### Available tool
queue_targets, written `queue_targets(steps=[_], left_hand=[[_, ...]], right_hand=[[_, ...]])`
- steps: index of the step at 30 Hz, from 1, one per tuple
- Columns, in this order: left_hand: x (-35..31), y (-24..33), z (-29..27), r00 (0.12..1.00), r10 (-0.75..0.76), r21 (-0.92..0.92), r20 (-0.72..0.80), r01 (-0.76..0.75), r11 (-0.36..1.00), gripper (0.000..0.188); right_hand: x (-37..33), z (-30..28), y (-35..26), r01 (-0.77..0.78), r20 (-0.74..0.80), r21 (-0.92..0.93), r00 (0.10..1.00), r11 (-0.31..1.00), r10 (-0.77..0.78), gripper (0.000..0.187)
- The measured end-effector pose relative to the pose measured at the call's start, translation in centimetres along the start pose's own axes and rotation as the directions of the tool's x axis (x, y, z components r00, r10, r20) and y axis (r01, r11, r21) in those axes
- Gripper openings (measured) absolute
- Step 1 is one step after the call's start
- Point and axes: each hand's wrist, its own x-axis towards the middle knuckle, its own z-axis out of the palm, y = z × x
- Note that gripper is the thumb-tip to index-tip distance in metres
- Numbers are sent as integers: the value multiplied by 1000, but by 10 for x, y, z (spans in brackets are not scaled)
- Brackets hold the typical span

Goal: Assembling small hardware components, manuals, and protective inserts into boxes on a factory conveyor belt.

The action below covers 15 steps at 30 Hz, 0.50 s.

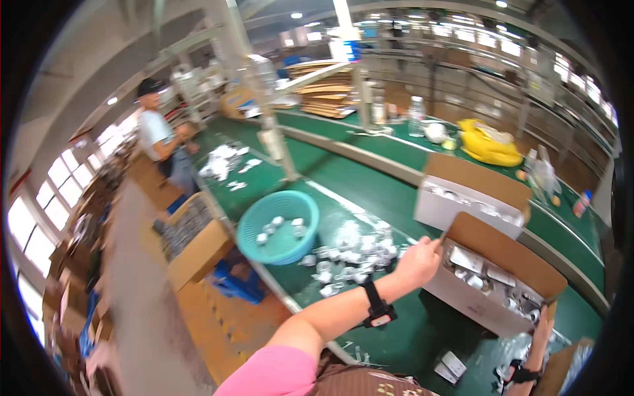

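My left hand [420, 261] is closed on the left end of an open cardboard box [472, 307], white outside and brown inside. At the opposite end, my right hand [543, 325] grips the box's right corner, its fingers partly hidden. Small white packs [465, 259] and shiny white-and-metal parts lie inside the box. A heap of small white parts [356, 257] is spread over the green work surface [449, 340], left of my left hand. Closer to me on that surface lie two small pale packs [450, 367].
Behind stands a second open box [465, 204] with parts in it. A turquoise basket [277, 228] sits at the left edge, near a carton of grey pieces [198, 244] and a blue stool [236, 282]. A co-worker [160, 135] stands far left; a yellow bag [489, 142] lies beyond the rail.
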Motion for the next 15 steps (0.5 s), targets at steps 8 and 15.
queue_targets(steps=[8,15], left_hand=[[96,27,69,929,283,-227,240,-229,946,42],[153,-30,31,990,141,391,18,-137,910,47]], right_hand=[[37,-58,-29,-377,-345,-1,869,926,354,44],[80,-72,-12,-404,-464,20,806,914,367,50]])
